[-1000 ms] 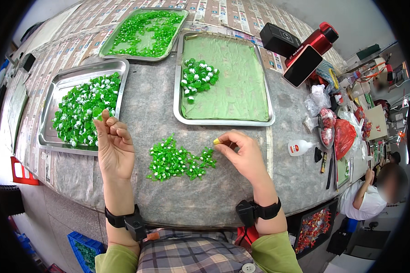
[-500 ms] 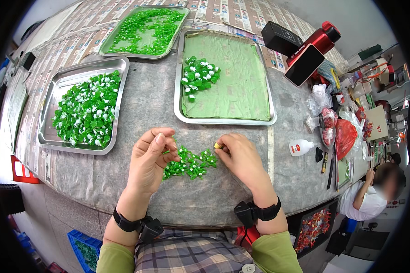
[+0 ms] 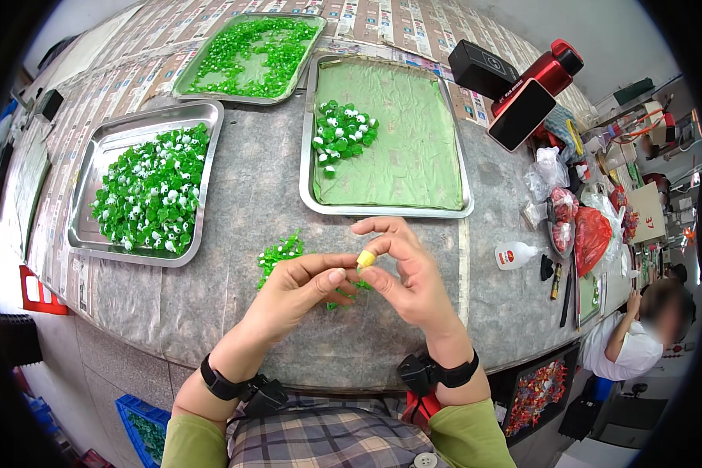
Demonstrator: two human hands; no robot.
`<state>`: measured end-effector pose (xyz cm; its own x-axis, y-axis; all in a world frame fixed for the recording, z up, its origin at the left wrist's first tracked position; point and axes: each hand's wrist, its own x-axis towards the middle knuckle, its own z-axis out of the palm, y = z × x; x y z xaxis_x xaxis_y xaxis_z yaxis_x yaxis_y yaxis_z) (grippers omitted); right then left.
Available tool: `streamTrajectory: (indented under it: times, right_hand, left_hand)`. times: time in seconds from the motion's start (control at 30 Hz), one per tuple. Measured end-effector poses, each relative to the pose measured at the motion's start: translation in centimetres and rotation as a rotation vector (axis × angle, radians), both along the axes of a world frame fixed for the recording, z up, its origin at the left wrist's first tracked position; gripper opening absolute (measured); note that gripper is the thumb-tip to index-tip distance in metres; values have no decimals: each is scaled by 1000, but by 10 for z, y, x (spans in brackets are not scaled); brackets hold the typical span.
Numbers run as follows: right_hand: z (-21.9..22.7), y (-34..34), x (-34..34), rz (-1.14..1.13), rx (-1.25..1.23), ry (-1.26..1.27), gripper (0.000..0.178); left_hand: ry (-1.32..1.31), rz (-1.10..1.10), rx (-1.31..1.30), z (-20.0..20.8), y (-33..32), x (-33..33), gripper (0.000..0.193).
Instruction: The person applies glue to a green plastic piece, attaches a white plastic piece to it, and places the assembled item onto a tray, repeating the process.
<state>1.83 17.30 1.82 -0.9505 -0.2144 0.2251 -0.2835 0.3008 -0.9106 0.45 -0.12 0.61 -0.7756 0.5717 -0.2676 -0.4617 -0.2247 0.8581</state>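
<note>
Head view: a small yellow piece point(image 3: 366, 258) is held in the air above the worktop point(image 3: 210, 320), between its near edge and the near rim of the lined tray point(image 3: 425, 156). It is gripped by the right hand point(image 3: 407, 282) between thumb and forefinger, probably because so small a thing is best steadied by fingertips, with its face left exposed. The left hand point(image 3: 298, 290) is brought up close to it, thumb and fingers nearly together; whether anything is enclosed in that grip cannot be told. A loose pile of green pieces point(image 3: 279, 253), partly covered by the left hand, is laid towards the worktop's near edge, presumably to be within easy reach. Larger heaps are contained by the left tray point(image 3: 95, 168) and the far tray point(image 3: 244, 72), likely so that they are not scattered.

Compared with half a second ago, the gap between the hands has been closed, and more of the yellow piece is exposed. The trays appear unchanged.
</note>
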Motion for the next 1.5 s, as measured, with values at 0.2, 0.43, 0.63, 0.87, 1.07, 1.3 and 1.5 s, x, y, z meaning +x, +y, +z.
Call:
streamTrajectory:
  times: [0.2,0.43,0.63,0.87,1.07,1.3,1.5]
  right_hand:
    - [6,-10,7,37,-110,27,12]
    - [32,85,49,-964,-124,522,22]
    - [-35,162,65,-1216,190,241,27]
    - [-30,152,59,-883,-43,-84,33]
    - [31,66,36,-626,-321,50,39]
    - [48,5,21,-532,-369,202,47]
    - [34,7,19,-414,-60,459,51]
  left_hand:
    - [-248,-31,317,-10,3,2,20]
    - [-181,237,335,-3,0,-3,13]
    - [-138,273,259,-4,1,-1,15]
    - [-149,202,206,-3,2,-1,24]
    - [-178,210,284,-3,-4,-1,21]
    - [-211,222,385,-8,-7,-3,10]
    - [-227,231,370,-8,-6,-3,9]
